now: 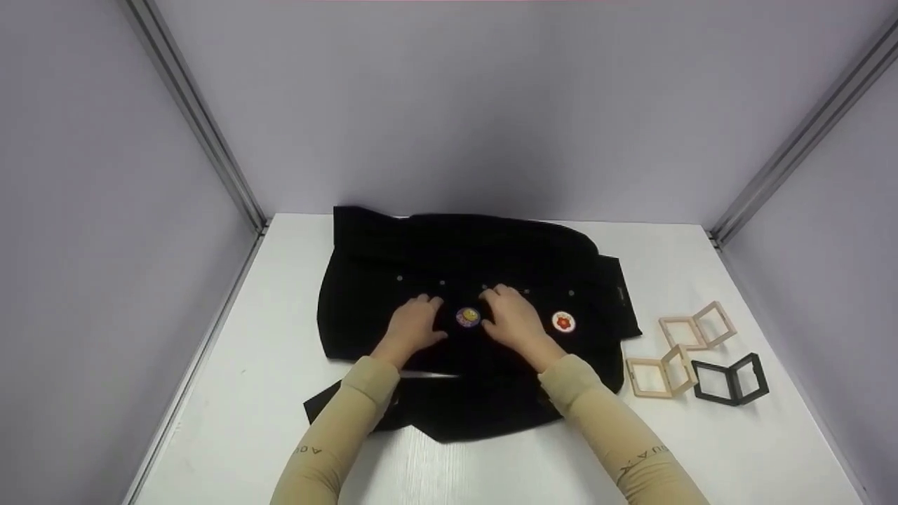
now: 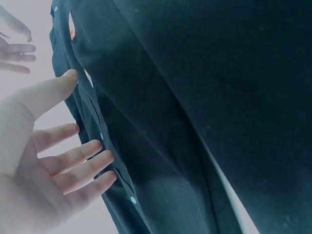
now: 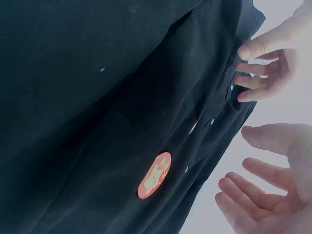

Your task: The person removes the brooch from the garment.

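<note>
A black button-up shirt lies spread sideways on the white table, small pale buttons running across it. My left hand is over the shirt just left of a round purple-and-yellow badge. On the badge's other side is my right hand, fingertips near the button line. A white round badge with a red flower sits right of it. The left wrist view shows my left hand with fingers loosely extended, nothing held. In the right wrist view my right hand is likewise loose and holds nothing.
To the right stand two light wooden hinged frames, one nearer and one farther back, beside a black hinged frame. A black sleeve stretches along the front. Pale walls enclose the table.
</note>
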